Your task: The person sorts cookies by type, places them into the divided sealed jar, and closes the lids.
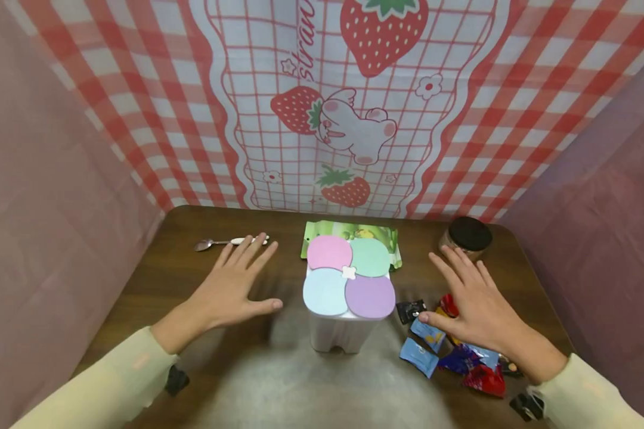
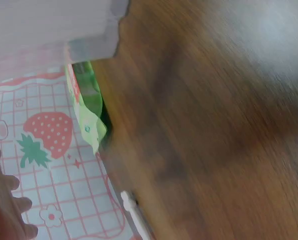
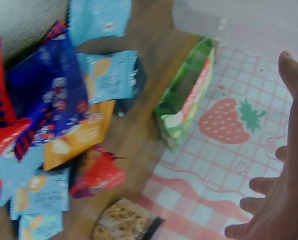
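A white container point(image 1: 334, 333) stands at mid-table, its lid point(image 1: 327, 292) made of pink, green, blue and purple petals. My left hand point(image 1: 233, 292) is held to its left with fingers spread, touching nothing that I can see. On the other side, my right hand point(image 1: 477, 304) is likewise spread, above the small wrapped snacks point(image 1: 418, 356) and near a jar with a black lid point(image 1: 469, 233). Beyond the left fingertips lies a spoon point(image 1: 205, 244) with a white handle. Behind the container is a green snack bag point(image 1: 315, 229), partly hidden by the lid.
The brown wooden table point(image 1: 145, 292) backs onto a red-checked strawberry cloth point(image 1: 354, 179). Pink cloth walls point(image 1: 59, 208) close off both sides. In the right wrist view, ring-shaped pieces show in the clear jar point(image 3: 121, 220).
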Available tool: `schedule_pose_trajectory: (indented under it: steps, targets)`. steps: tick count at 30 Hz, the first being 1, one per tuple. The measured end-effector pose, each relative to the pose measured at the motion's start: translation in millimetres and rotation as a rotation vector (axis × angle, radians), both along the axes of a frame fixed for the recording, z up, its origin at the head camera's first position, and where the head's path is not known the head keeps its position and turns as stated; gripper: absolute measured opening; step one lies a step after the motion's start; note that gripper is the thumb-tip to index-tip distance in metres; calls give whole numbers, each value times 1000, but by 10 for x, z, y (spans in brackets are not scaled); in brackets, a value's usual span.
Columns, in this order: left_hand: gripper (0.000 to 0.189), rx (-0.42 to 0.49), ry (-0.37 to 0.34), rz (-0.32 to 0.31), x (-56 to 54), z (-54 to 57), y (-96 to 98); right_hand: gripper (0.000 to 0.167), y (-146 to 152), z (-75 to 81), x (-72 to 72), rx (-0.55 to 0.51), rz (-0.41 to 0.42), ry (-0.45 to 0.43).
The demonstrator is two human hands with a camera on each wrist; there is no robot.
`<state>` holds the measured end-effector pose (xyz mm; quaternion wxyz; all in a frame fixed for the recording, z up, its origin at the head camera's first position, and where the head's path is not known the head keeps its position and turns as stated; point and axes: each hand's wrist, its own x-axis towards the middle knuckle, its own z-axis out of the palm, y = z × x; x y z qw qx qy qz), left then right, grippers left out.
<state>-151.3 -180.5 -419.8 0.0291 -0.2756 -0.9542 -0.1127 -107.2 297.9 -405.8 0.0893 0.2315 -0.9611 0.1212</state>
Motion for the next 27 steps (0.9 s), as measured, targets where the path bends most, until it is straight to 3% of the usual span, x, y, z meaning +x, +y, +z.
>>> schedule_pose_trajectory:
  steps: [6,14,22,27]
  targets:
    - [101,262,-42,-105,2,125,101,103,-126,291,-3,-87,67,5]
    - [97,637,-273,-235,-9,298,347,80,-413,631,68,-208,182,-3]
    - [115,812,-395,-305,17,290,567,65,-680,738,67,-373,418,15]
    - [120,842,-417,-339,59,266,666,58,-751,731,90,-391,460,29]
